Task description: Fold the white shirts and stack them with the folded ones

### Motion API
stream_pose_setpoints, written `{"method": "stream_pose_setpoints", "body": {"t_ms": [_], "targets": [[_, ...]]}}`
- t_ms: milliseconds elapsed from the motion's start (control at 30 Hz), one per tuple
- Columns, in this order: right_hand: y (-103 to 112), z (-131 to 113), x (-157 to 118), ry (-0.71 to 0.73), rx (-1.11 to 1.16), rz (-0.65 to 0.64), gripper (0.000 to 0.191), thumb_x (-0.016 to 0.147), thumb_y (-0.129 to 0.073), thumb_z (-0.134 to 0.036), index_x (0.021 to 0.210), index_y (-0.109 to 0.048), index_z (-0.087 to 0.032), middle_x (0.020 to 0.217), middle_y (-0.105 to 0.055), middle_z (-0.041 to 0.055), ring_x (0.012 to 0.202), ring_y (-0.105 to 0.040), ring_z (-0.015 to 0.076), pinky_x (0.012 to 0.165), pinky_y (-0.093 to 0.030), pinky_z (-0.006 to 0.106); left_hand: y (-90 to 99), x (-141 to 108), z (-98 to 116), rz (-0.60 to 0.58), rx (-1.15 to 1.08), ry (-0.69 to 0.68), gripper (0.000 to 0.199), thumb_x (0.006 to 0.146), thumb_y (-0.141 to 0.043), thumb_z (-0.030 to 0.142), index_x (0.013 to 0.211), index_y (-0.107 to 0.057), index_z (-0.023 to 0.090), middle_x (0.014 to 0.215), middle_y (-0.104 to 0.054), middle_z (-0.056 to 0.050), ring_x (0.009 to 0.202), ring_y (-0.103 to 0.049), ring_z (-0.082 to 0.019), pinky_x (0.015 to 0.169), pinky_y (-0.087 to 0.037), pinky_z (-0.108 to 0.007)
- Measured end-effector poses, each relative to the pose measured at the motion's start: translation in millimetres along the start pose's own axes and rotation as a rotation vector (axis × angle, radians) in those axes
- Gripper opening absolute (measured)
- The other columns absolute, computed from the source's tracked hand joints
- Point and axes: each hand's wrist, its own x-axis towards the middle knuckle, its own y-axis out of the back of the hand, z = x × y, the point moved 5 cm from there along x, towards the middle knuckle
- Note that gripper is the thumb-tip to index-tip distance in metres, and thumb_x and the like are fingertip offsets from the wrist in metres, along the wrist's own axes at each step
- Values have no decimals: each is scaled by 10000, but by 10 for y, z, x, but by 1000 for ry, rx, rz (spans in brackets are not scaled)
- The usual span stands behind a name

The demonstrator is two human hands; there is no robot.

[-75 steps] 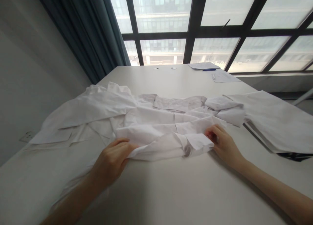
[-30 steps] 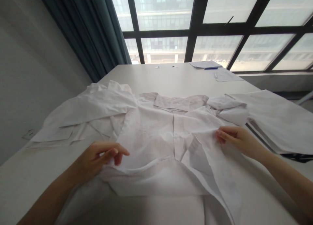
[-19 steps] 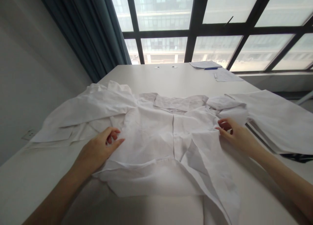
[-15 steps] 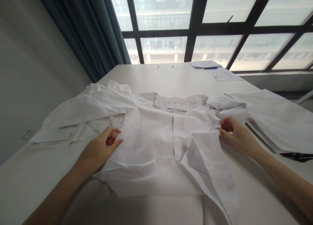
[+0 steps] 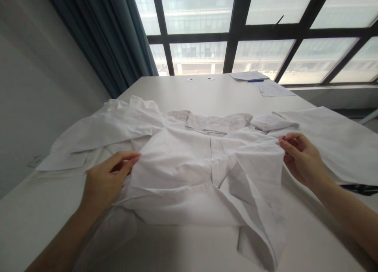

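Observation:
A white garment (image 5: pixel 177 157) with a collar lies spread and wrinkled across the white table, its collar toward the window and one sleeve stretched to the left. My left hand (image 5: pixel 108 177) pinches the garment's left side edge between thumb and fingers. On the right, my right hand (image 5: pixel 304 157) pinches the opposite side edge near the shoulder, lifting it slightly. The lower part of the cloth is folded over in loose flaps, and one flap hangs toward me at the lower right.
Another white cloth (image 5: pixel 339 142) lies at the right of the table (image 5: pixel 177 92). Papers (image 5: pixel 249 76) with a blue pen (image 5: pixel 255 80) rest at the far end. A dark curtain (image 5: pixel 109 39) hangs at the left, beside the large window.
My left hand has closed on the garment's edge and shifted slightly left. My right hand has moved right and slightly up, pulling the right side outward and smoother.

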Motion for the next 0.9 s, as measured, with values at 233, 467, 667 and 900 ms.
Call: {"method": "stream_pose_setpoints", "body": {"t_ms": [233, 467, 667, 900], "targets": [[24, 61, 32, -3, -313, -128, 322, 643, -804, -429, 746, -558, -251, 706, -586, -27, 633, -590, 153, 586, -492, 294, -103, 39, -104, -155, -123, 124, 402, 768, -597, 537, 978, -724, 219, 778, -711, 5, 660, -629, -141, 592, -470, -192], [35, 224, 19, 124, -906, -217, 281, 779, -619, -511, 870, -579, -248, 725, -664, 41, 633, -603, 228, 592, -450, 367, -166, -1, -47, -391, -109, 71, 435, 773, -586, 570, 941, -761, 210, 834, -743, -18, 663, -642, -165, 595, -493, -223], [-101, 227, -77, -37, -501, -382, 423, 753, -705, -533, 1059, -560, -280, 854, -669, 12, 729, -631, 195, 610, -503, 312, -175, -36, 67, -503, -120, -72, 371, 797, -611, 541, 947, -771, 242, 973, -758, -25, 891, -688, -208, 781, -531, -244], [-75, 138, -77, -27, -122, -182, 327, 674, -822, -414, 868, -598, -276, 863, -581, -35, 683, -556, 105, 583, -515, 206, -156, -63, 92, -450, -109, -119, 469, 822, -573, 565, 1137, -737, 259, 1142, -712, -38, 860, -689, -192, 697, -548, -212]]}}
